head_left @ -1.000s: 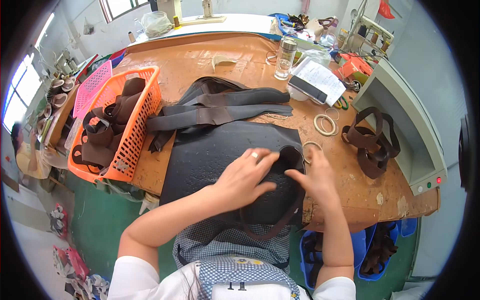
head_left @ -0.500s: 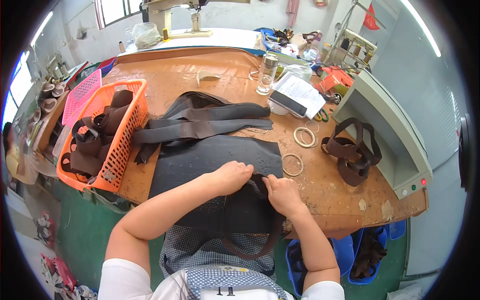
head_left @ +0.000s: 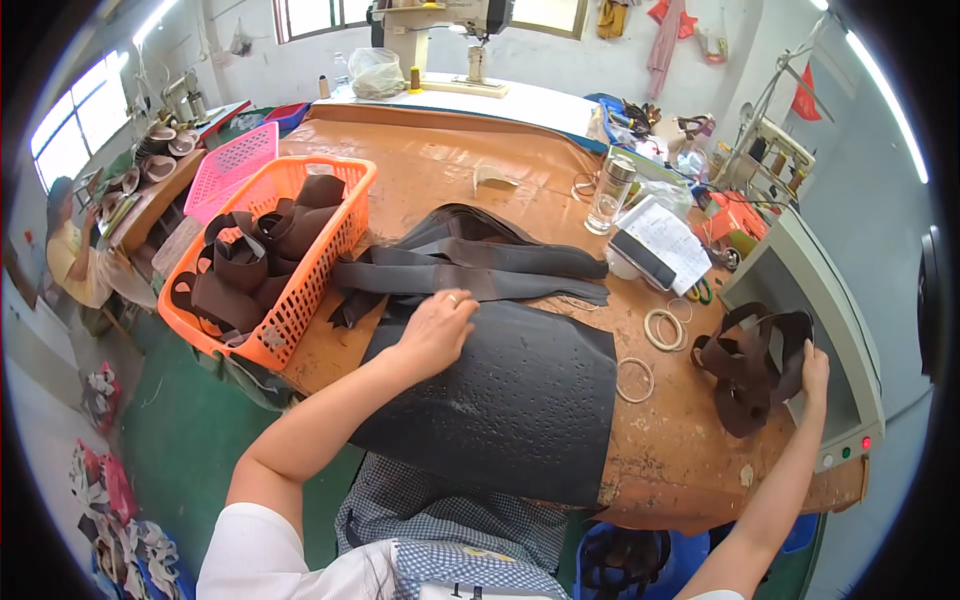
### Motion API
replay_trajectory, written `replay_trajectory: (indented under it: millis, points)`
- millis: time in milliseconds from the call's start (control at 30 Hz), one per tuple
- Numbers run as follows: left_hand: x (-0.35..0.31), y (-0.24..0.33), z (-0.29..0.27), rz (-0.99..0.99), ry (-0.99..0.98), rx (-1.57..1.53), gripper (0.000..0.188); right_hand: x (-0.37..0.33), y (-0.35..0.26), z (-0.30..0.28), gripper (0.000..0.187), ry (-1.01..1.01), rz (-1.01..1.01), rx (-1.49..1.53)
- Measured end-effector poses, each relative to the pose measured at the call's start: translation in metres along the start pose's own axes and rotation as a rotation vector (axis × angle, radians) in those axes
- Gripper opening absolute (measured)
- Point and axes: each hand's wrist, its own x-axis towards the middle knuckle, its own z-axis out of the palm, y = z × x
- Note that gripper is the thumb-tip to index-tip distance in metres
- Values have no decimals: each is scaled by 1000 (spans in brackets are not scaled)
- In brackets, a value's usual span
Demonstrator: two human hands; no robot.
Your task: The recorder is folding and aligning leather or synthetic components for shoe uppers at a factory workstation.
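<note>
Brown bands [head_left: 752, 378]: looped pieces piled on the workbench at 3 o'clock, apart from the mat; clock reference is the mat's centre.
Workbench [head_left: 400, 165]: tan, worn surface; supports the mat, basket and strips.
Black mat [head_left: 500, 400]: flat at the near edge, pitted face upward.
Orange basket [head_left: 300, 315]: at 10 o'clock, perforated wall; contains further brown pieces.
Dark strips [head_left: 500, 258]: bundled at 12 o'clock, just beyond the mat.
Left hand [head_left: 438, 330]: over the mat toward 11 o'clock; fingers loosely bent, holding nothing visible.
Right hand [head_left: 816, 370]: at 3 o'clock; fingers narrow, touching the outermost band's edge; whether they grip it cannot be told.
Glass bottle [head_left: 608, 200]: upright at 1 o'clock.
Pale ring [head_left: 652, 388]: flat at 3 o'clock, just beside the mat.
</note>
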Motion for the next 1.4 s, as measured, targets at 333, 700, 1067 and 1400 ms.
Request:
replay_trajectory:
  millis: [333,700,1067,1400]
  points:
    - [11,-60,-20,-101,21,426,22,-197,-221,39,17,-212,-594,496]
    - [-29,38,-68,-39,55,1,38,-337,-369,95,42,-1608,560,1864]
    - [-91,16,-60,-102,-130,-524,22,-346,-344,90,16,-1447,477,1834]
    - [70,56,-56,559,157,-189,33,-348,-360,39,29,-1137,462,1879]
